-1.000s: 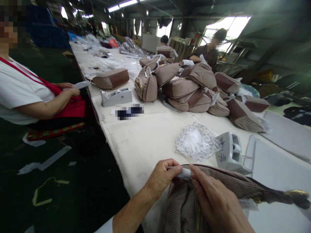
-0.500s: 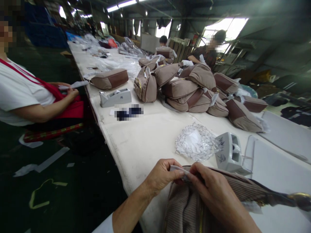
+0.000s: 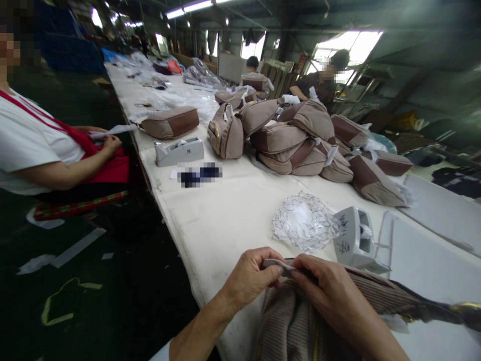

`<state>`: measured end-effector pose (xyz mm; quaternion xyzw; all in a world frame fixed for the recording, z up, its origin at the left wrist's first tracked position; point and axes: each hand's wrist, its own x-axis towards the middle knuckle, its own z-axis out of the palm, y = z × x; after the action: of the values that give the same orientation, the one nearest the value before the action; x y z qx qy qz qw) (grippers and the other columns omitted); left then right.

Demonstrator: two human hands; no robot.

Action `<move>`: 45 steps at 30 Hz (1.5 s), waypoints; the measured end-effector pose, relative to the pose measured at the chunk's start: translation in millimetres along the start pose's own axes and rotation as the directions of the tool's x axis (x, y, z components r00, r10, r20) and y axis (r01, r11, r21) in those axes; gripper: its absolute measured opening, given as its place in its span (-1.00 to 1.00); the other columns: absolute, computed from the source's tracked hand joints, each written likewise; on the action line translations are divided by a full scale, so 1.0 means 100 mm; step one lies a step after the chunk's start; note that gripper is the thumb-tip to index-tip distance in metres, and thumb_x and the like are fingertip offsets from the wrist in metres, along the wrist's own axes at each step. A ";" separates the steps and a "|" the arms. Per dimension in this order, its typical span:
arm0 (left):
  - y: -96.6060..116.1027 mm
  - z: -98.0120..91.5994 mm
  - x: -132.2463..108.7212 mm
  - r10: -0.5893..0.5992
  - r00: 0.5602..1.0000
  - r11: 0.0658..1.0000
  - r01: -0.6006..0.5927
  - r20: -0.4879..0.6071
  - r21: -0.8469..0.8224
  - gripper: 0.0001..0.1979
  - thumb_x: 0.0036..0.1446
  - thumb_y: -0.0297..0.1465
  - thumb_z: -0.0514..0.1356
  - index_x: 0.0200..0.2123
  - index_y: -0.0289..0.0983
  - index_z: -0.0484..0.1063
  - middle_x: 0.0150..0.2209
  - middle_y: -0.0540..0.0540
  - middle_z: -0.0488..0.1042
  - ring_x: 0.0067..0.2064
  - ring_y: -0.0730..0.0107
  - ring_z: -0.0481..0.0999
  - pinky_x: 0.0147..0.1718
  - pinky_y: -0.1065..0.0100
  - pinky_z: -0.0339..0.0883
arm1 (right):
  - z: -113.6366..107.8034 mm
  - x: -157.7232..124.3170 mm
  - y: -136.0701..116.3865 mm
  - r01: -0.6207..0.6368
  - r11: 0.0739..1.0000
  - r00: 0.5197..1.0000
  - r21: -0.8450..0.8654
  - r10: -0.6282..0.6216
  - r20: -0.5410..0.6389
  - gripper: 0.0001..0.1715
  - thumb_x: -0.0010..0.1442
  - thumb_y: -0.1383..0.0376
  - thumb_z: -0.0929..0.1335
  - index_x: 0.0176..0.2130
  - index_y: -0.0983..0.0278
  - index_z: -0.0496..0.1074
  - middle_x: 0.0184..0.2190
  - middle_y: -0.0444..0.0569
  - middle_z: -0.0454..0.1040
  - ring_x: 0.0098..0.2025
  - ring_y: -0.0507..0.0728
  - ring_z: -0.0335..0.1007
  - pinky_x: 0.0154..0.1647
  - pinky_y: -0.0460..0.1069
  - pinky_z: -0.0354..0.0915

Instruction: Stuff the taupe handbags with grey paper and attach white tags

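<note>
A taupe ribbed bag (image 3: 289,321) with a yellow zip lies at the table's near edge, its dark strap running right. Above its top edge, my left hand (image 3: 253,276) pinches one end of a small white strip (image 3: 278,264) between thumb and fingers. My right hand (image 3: 323,286) has its thumb and fingers closed on the other end, resting over the bag. Just beyond my right hand stands a grey tape dispenser (image 3: 353,235), and left of it is a clear plastic bundle of white strings (image 3: 302,220).
Brown and taupe bags (image 3: 293,133) are heaped across the middle of the white table (image 3: 199,215). A second tape dispenser (image 3: 179,152) stands further left. A person in a red apron (image 3: 112,165) sits at the left edge; two people are behind the heap.
The white strip has turned slightly and looks narrower, more folded between my fingers. Both hands stay almost in place, with the view shifting a little.
</note>
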<state>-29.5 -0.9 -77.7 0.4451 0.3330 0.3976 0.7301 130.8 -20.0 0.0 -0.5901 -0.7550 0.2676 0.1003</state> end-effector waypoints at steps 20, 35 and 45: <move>-0.09 0.10 -0.07 0.052 0.998 0.998 -0.051 -0.046 0.034 -0.87 0.03 -0.48 0.12 -0.34 -0.32 0.46 -0.49 0.00 0.44 -0.52 0.50 0.40 -0.51 0.48 0.29 | 0.01 -0.05 0.02 0.074 0.997 0.995 0.015 -0.073 -0.066 -0.77 0.23 0.40 0.21 -0.42 0.28 0.38 -0.51 -0.14 0.42 -0.45 0.03 0.34 -0.41 -0.10 0.16; -0.08 0.37 -0.12 -0.137 0.982 0.980 0.116 -0.129 -0.161 -0.91 -0.05 -0.40 0.16 -0.46 -0.31 0.42 -0.62 0.05 0.36 -0.59 0.57 0.27 -0.59 0.53 0.13 | 0.10 -0.32 0.02 0.290 0.736 0.883 -0.612 -0.452 -0.126 -0.73 0.26 0.45 0.14 -0.34 0.28 0.36 -0.46 -0.06 0.42 -0.45 0.14 0.33 -0.53 -0.02 0.21; 0.04 0.08 0.10 -0.453 0.871 0.873 0.477 0.192 -0.106 -0.59 -0.06 -0.07 0.17 -0.37 -0.33 0.39 -0.60 -0.07 0.49 -0.69 0.46 0.42 -0.72 0.53 0.18 | 0.11 -0.35 0.04 0.370 0.732 0.832 -0.572 -0.535 -0.147 -0.55 0.35 0.30 0.01 -0.28 0.37 0.36 -0.41 0.06 0.43 -0.41 0.15 0.30 -0.46 0.01 0.30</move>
<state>-19.2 5.5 -72.1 0.3262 0.3396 0.1965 0.8600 138.9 -55.5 -5.1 -0.4238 -0.8956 -0.0736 0.1138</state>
